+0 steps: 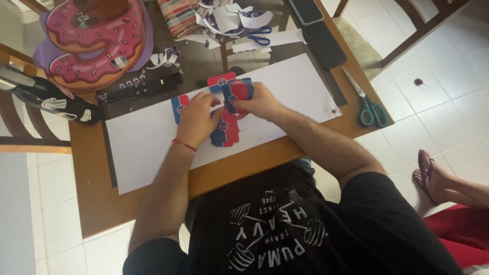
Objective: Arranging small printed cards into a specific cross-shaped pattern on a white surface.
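Note:
Several red-and-blue paper cut-outs lie on a large white sheet (147, 137) spread over a wooden table (102, 203). My left hand (197, 118) rests on one cut-out (179, 106) and partly covers another red-and-blue cut-out (227, 133) just below it. My right hand (255, 100) is closed around a cut-out (238, 91), holding it slightly raised against my left fingertips. One more cut-out (220, 80) lies just beyond my hands. A red cord circles my left wrist.
A pink doughnut-shaped figure (94, 43) stands at the far left. A black remote (140, 87), a dark glue gun (48, 99), paper scraps with blue scissors (257, 35), two phones (316, 30) and green-handled scissors (371, 109) are on the table. Another person's sandalled foot (430, 175) is at right.

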